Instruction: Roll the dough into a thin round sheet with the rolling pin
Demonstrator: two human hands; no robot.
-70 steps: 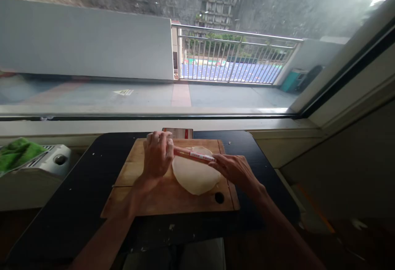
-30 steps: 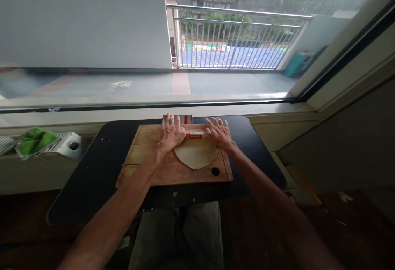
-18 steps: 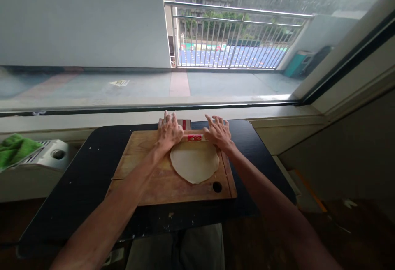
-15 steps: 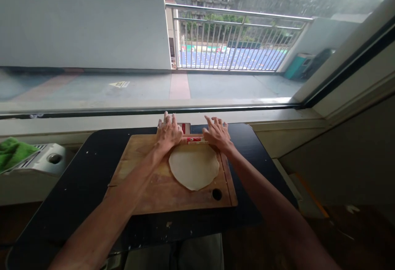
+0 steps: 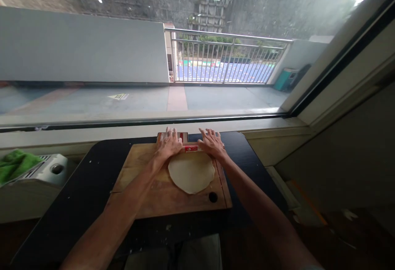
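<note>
A thin, roughly round sheet of dough lies flat on a wooden cutting board. Across its far edge rests a rolling pin with a red and white label, both ends covered by my hands. My left hand lies palm down over the pin's left end, fingers stretched forward and dusted white. Over the right end sits my right hand, its fingers spread and extended past the pin. Neither hand's fingers wrap round the pin. Partly behind my left hand is a flat box-like thing with a red mark.
The board sits on a black table against a window sill. A white appliance with a green cloth stands at the left. A railing shows outside the glass. A stool is below the table's front edge.
The view has tilted up, so everything sits lower in the picture. The pin's label shows a different face, and my hands are slightly closer together on it. The dough looks unchanged.
</note>
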